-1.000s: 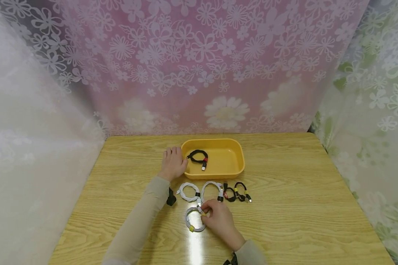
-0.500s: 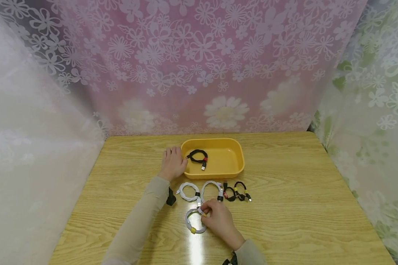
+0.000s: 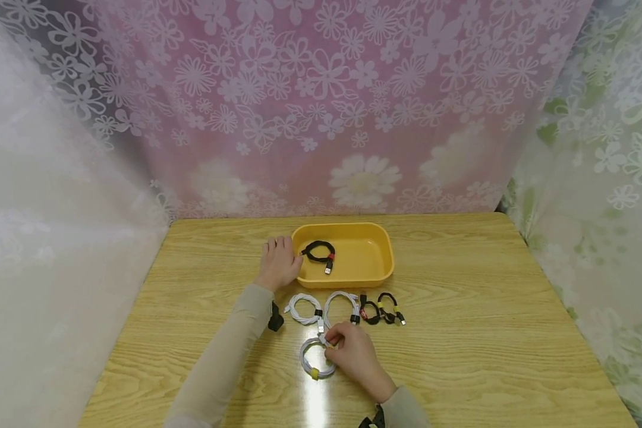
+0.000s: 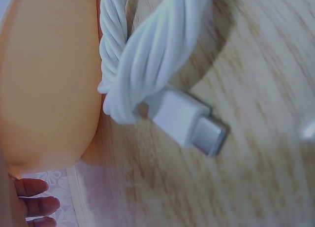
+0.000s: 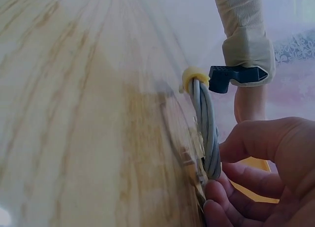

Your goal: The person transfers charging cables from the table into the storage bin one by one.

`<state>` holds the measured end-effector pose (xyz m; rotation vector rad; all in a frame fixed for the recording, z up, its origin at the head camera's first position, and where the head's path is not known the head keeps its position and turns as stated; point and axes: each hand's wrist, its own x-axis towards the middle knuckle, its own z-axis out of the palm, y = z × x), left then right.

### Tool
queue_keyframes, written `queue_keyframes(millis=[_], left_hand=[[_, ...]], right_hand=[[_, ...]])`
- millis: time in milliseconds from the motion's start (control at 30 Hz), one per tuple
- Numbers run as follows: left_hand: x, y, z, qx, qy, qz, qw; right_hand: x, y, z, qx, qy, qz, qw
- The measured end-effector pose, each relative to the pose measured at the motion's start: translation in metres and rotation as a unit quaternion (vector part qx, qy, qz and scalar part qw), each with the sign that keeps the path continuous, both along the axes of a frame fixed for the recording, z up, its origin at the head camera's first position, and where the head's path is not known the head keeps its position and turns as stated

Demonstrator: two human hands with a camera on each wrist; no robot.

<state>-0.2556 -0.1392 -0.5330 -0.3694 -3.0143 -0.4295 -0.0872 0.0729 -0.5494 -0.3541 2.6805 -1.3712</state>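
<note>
The right hand (image 3: 353,353) has its fingers closed, pinching the grey cable (image 5: 209,128) with a yellow band, near two white loops (image 3: 305,321) on the worktop (image 3: 460,327), while the left hand (image 3: 279,261) rests at the yellow box (image 3: 348,284), its grip unclear.

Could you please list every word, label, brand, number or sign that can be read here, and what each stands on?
No text can be read in any view.
Rectangular yellow plastic tray: no lettering shows.
Coiled grey cable with yellow ties, in the right hand: none readable.
Coiled white cable with silver-tipped plug: none shows.
Small coiled black cable with a red tie: any marks too small to read.
</note>
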Motion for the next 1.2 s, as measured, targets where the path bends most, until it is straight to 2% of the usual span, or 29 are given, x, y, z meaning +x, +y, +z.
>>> queue_keyframes(millis=[567, 867, 1200], left_hand=[[0.0, -0.001, -0.002, -0.003, -0.005, -0.003, 1.0], [-0.001, -0.001, -0.003, -0.004, -0.002, -0.004, 1.0], [0.0, -0.002, 0.0, -0.007, -0.003, -0.005, 1.0]], right_hand=[[0.0, 0.002, 0.009, -0.047, -0.042, 0.005, 0.998], [-0.004, 0.004, 0.011, -0.073, -0.044, 0.004, 0.9964], [-0.007, 0.006, 0.014, -0.078, -0.042, 0.0, 0.9961]])
